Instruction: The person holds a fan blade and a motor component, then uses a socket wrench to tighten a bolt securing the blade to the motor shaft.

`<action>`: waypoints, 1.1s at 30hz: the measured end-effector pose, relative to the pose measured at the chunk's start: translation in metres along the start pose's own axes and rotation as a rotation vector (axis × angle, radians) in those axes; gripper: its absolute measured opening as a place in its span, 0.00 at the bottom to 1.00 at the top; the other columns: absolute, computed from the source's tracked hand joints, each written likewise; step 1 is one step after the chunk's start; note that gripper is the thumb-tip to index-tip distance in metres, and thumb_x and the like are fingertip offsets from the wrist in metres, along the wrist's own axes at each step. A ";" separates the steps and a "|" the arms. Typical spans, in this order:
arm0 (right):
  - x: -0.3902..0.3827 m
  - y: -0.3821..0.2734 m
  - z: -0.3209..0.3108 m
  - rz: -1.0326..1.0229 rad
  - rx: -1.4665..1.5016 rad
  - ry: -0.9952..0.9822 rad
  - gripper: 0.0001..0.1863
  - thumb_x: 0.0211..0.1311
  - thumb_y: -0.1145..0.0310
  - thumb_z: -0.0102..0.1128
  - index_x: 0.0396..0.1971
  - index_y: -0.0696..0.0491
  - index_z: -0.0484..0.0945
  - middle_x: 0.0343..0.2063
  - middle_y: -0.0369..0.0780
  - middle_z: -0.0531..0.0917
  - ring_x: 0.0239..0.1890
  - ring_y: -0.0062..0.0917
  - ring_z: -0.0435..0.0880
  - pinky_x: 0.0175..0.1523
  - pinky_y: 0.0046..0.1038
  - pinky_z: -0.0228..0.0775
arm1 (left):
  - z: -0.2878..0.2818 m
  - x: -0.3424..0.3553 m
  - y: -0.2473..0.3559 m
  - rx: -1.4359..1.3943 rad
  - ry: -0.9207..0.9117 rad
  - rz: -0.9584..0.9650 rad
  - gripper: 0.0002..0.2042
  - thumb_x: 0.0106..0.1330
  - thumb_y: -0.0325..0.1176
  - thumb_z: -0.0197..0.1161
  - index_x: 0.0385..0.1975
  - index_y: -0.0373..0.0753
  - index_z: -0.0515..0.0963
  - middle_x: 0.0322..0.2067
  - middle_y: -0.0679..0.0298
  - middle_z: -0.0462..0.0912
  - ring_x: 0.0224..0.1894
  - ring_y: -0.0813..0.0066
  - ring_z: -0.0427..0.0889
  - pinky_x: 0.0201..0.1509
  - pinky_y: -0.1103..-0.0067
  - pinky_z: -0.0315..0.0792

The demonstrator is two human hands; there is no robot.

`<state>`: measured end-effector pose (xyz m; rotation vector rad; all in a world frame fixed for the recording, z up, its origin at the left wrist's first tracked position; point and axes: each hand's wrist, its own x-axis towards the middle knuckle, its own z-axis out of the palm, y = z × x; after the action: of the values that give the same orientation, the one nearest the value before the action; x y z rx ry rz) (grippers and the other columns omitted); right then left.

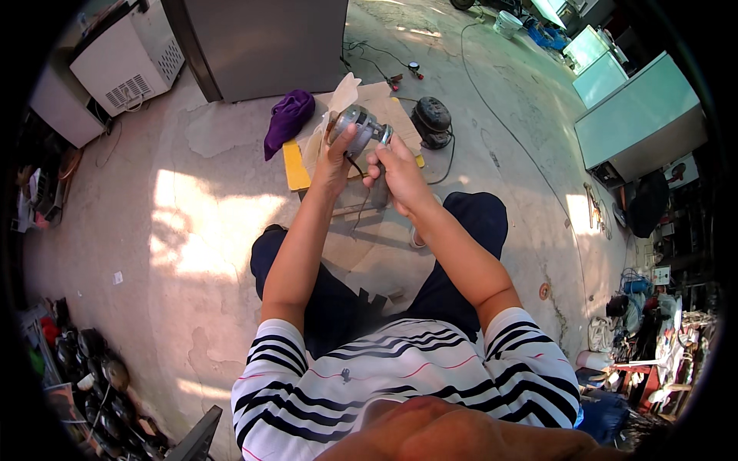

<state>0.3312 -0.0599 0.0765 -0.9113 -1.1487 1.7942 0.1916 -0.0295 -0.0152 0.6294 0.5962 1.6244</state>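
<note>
My left hand is closed around a silver electric motor, held up over a low yellow-edged stand. The motor has a rounded metal body, and its shaft end faces right. My right hand grips a tool with a grey handle hanging below the fist. Its shiny metal end meets the motor's shaft end. My fingers hide part of it, so I cannot tell its exact kind. A dark wire dangles below the motor. Cardboard covers the yellow-edged stand, with a purple cloth at its left.
A black compressor with a cord sits right of the cardboard. Beyond it lies a gauge with hoses. A grey fridge-like cabinet stands ahead. Pale green cabinets are at far right, a white appliance at far left. Black compressors crowd the lower left.
</note>
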 end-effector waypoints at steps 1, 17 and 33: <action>0.001 0.004 0.000 -0.024 -0.022 0.004 0.07 0.74 0.70 0.40 0.47 0.52 0.64 0.29 0.34 0.71 0.24 0.15 0.72 0.28 0.24 0.78 | 0.000 -0.001 0.000 0.007 0.004 -0.008 0.30 0.58 0.46 0.72 0.55 0.40 0.70 0.47 0.64 0.78 0.50 0.74 0.77 0.56 0.73 0.71; 0.014 0.011 -0.001 -0.041 0.063 0.017 0.18 0.76 0.68 0.39 0.62 0.50 0.57 0.27 0.33 0.69 0.20 0.11 0.66 0.21 0.18 0.66 | 0.004 -0.002 0.002 0.026 0.073 -0.003 0.29 0.55 0.49 0.74 0.52 0.43 0.71 0.43 0.67 0.78 0.45 0.78 0.78 0.46 0.73 0.76; 0.015 0.022 0.005 -0.138 -0.019 0.116 0.25 0.73 0.69 0.43 0.67 0.50 0.55 0.26 0.32 0.71 0.20 0.12 0.67 0.21 0.16 0.62 | 0.023 -0.013 0.009 0.008 0.109 0.014 0.26 0.56 0.44 0.73 0.50 0.41 0.71 0.41 0.66 0.79 0.42 0.75 0.81 0.48 0.75 0.76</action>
<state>0.3156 -0.0543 0.0559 -0.9121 -1.1291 1.6011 0.2025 -0.0432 0.0065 0.5544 0.6801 1.6779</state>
